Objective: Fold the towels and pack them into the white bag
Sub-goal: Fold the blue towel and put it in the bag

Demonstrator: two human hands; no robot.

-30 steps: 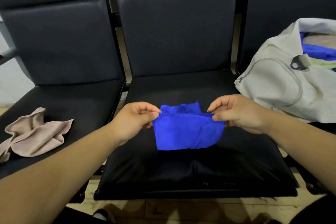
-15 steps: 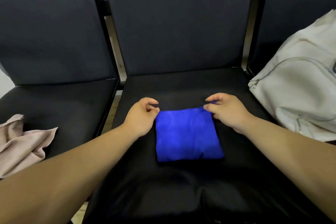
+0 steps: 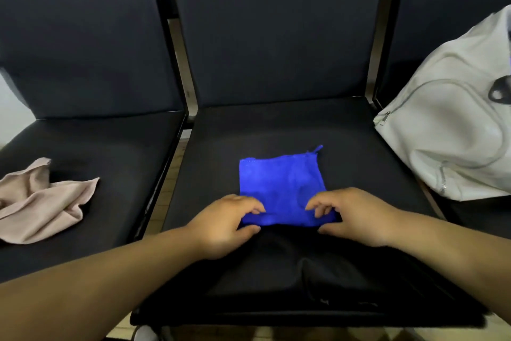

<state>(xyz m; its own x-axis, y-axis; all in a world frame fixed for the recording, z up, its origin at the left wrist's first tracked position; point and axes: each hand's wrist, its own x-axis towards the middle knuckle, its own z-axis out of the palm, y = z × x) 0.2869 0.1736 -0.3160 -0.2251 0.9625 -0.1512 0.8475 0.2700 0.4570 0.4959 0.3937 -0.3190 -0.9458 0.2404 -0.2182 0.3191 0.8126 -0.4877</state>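
Note:
A folded blue towel lies flat on the middle black seat. My left hand pinches its near left corner between thumb and fingers. My right hand pinches the near right corner the same way. A crumpled pink towel lies on the left seat. The white bag rests on the right seat, leaning back; its opening is cut off by the frame's right edge.
Three dark padded chairs stand in a row with metal frames between them. A narrow gap separates the left and middle seats. Floor tiles show below the middle seat's front edge.
The blue towel was held up a second ago, then laid flat. Both hands have moved from its far corners to its near corners.

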